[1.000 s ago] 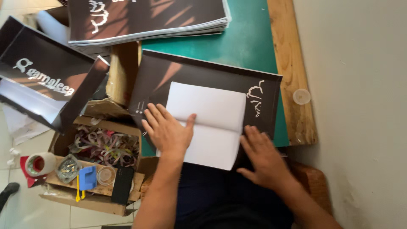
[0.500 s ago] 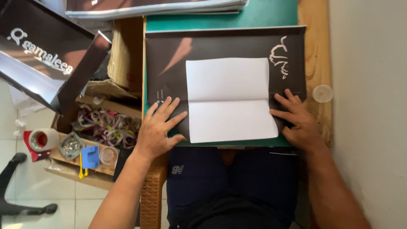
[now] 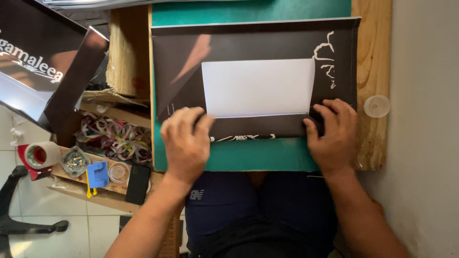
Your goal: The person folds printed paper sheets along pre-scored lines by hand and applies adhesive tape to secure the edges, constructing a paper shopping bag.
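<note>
Head view, read from left to right. At the far left, a roll of tape (image 3: 42, 155) on a red holder sits beside a small tray of odds and ends (image 3: 75, 161), a blue plastic piece (image 3: 98, 174), a clear round lid (image 3: 118, 172) and a black phone (image 3: 138, 184). Above these, a cardboard box (image 3: 126, 52) holds a tangle of coloured paper strips (image 3: 117, 138), with a glossy dark folder (image 3: 43, 71) lying open at the upper left. On the green cutting mat (image 3: 258, 155) lies a large dark printed sheet (image 3: 186, 62) with a white paper (image 3: 258, 88) on top of it. The sheet's near edge is folded up over the lower edge of the white paper. The left hand (image 3: 185, 143) presses flat on the fold's left end; the right hand (image 3: 332, 136) presses flat on its right end. The hands are well apart, fingers spread rather than closed around the sheet. A clear round cap (image 3: 376, 105) rests on the wooden table edge (image 3: 375, 43) at right.
</note>
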